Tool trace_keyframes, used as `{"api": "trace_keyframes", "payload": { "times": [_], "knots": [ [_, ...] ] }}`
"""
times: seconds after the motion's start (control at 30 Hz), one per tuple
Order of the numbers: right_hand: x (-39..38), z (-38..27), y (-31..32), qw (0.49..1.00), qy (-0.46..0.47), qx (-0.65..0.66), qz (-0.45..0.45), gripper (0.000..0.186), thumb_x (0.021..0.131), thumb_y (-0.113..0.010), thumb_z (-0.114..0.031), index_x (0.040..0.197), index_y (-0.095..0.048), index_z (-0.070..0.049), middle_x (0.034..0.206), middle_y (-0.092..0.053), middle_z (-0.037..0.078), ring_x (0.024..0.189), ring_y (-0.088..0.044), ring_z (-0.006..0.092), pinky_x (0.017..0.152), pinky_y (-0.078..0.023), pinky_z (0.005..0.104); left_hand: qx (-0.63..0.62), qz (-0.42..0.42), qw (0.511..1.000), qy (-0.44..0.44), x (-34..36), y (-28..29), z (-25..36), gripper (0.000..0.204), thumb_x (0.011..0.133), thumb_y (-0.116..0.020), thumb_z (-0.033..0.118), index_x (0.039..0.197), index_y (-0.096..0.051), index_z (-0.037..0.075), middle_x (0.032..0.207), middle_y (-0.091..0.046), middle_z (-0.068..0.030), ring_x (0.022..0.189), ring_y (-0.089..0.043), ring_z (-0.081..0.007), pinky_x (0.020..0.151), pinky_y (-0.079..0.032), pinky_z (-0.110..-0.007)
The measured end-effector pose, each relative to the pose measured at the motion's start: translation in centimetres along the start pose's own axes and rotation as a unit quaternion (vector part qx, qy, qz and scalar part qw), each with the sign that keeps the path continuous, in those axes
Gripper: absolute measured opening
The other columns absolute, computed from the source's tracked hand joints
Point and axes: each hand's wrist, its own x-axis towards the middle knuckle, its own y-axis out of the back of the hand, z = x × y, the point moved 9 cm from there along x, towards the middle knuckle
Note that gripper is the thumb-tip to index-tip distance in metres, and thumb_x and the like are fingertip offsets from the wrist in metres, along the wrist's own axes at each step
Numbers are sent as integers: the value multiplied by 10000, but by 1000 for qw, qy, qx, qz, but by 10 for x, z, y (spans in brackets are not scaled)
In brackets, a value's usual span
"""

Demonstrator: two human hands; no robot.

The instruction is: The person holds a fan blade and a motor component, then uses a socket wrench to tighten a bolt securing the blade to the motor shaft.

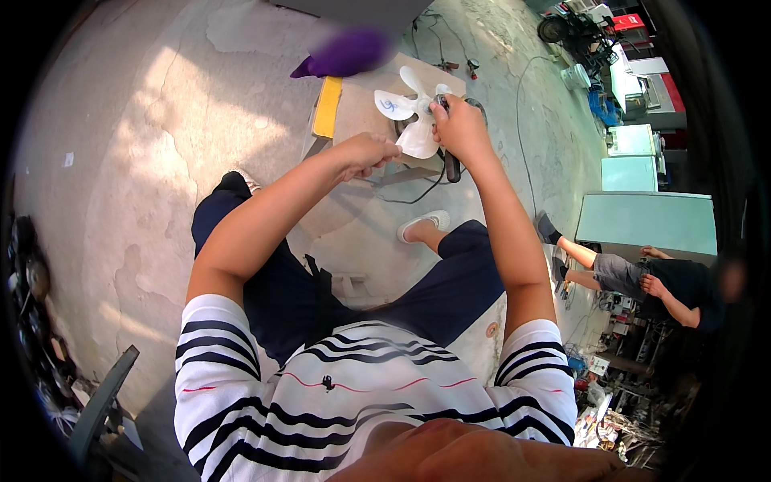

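At upper centre of frame, a white, four-bladed, metal-looking fan propeller (421, 105) is pinched at its lower blade (418, 139) by the left hand (369, 157), fingertips closed, while the right hand (463, 129) is curled near the hub (424, 104), its grip indeterminable; blade pressure is best kept light.

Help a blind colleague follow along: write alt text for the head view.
A white, multi-bladed fan, one blade's tip in a person's left hand, the right hand by its centre, above a tan, yellow-edged work surface.
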Motion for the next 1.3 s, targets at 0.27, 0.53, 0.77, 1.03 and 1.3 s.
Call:
{"api": "trace_keyframes", "payload": {
  "times": [0.27, 0.53, 0.77, 1.03, 1.3],
  "knots": [
    [2, 6, -1, 995, 69, -64, 12, 339, 948, -585, -261, 1082, -602, 50, 633, -657, 159, 616, -683, 291, 641, -536, 398, -28, 9, 1000, -11, -3, -1, 5, 193, 917, -662, 326, 930, -611, 140, 816, -472, 58, 692, -415, -55, 518, -301, -219],
    [7, 10, -2, 990, 104, -90, 21, 372, 963, -581, -250, 1203, -576, 34, 666, -656, 145, 573, -668, 241, 583, -527, 360, -61, 15, 998, -11, -3, 3, 4, 162, 904, -674, 311, 894, -630, 156, 785, -479, 75, 670, -409, -39, 514, -282, -204],
    [6, 8, 3, 991, 101, -86, -13, 393, 940, -595, -279, 1213, -591, 4, 878, -663, 288, 870, -644, 462, 767, -504, 518, -113, 75, 991, 11, -4, 30, 6, 137, 896, -659, 259, 899, -624, 127, 776, -481, 84, 639, -408, -12, 478, -258, -172],
    [-2, 0, 10, 990, 109, -90, -16, 390, 957, -582, -271, 1271, -580, -40, 943, -660, 277, 896, -626, 460, 778, -486, 475, -134, 151, 978, -51, 10, 77, 37, 136, 909, -646, 251, 866, -629, 123, 729, -481, 85, 606, -415, -1, 469, -269, -178],
    [-5, -3, 10, 987, 141, -72, -6, 353, 957, -582, -240, 1261, -568, -61, 925, -666, 261, 884, -633, 451, 762, -488, 492, -169, 179, 957, -151, 25, 83, 77, 235, 979, -590, 359, 889, -625, 145, 772, -484, 102, 648, -398, -2, 528, -308, -174]
  ]
}}
